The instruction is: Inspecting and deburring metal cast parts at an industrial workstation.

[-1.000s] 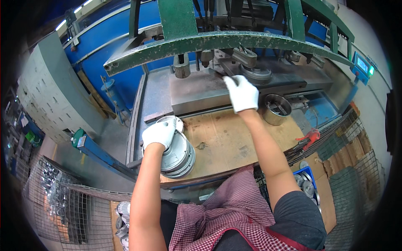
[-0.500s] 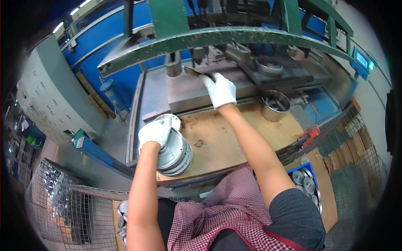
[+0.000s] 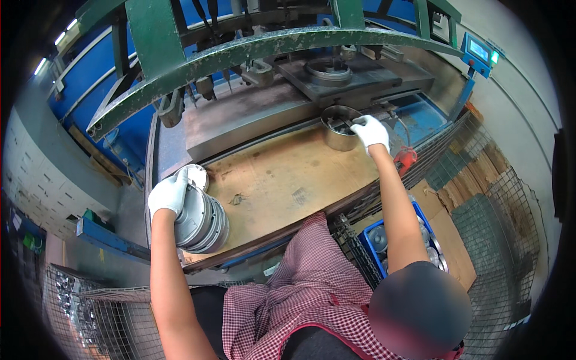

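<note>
the green press frame [image 3: 252,51] arches across the top of the view, its curved beam hanging over the grey steel bed [image 3: 252,117] and closing off the room above it. below the bed lies the brown cardboard-covered worktable [image 3: 288,180], the widest open stretch between the two hands; its near edge runs just in front of the person's checked apron [image 3: 312,288], its left edge ends beside the stack, and its right edge meets wire mesh guards [image 3: 480,180]. a blue crate [image 3: 384,240] of round metal parts sits below the table's right corner.

the stack of shallow round metal lids [image 3: 201,219] stands tilted at the table's left front corner, silver-grey, ribbed with stepped rims, leaning on edge close to the table's rim. the left hand [image 3: 169,193], in a white glove, rests on top of the stack with fingers spread over the upper lid, steadying it.

the round metal tub [image 3: 339,129] stands upright at the table's far right, against the bed's edge, dull steel and open-topped. the right hand [image 3: 370,132], also gloved white, reaches over its rim, fingers pinched narrow on a thin dark tool [image 3: 348,123] dipping inside.
</note>
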A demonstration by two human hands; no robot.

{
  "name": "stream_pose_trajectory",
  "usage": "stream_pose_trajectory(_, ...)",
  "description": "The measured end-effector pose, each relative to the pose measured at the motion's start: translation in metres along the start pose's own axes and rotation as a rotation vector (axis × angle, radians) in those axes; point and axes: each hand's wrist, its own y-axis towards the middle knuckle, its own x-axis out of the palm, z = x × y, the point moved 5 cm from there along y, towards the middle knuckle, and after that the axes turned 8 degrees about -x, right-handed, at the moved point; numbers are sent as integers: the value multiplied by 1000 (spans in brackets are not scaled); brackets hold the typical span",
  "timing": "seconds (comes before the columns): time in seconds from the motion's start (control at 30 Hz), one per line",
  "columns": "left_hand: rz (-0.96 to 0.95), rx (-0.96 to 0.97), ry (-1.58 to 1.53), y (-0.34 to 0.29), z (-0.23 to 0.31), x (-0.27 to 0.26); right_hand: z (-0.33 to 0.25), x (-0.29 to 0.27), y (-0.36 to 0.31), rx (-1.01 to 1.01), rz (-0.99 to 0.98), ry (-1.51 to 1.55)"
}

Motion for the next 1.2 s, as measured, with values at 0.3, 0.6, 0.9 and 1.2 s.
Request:
stream_pose_trajectory(0.3,-6,6,26,-1,0,0,18,3,-2,-74,27,83)
stream_pose_trajectory(0.6,0,40,33,2,-3,4,48,-12,-83,8,67,-407)
stream_pose_trajectory(0.9,-75,21,-108,-19,-4,-9,68,-3,-75,128,194,-234)
stream_pose_trajectory(1.2,-37,22,-118,-18,-4,-9,68,-4,-77,94,209,-269)
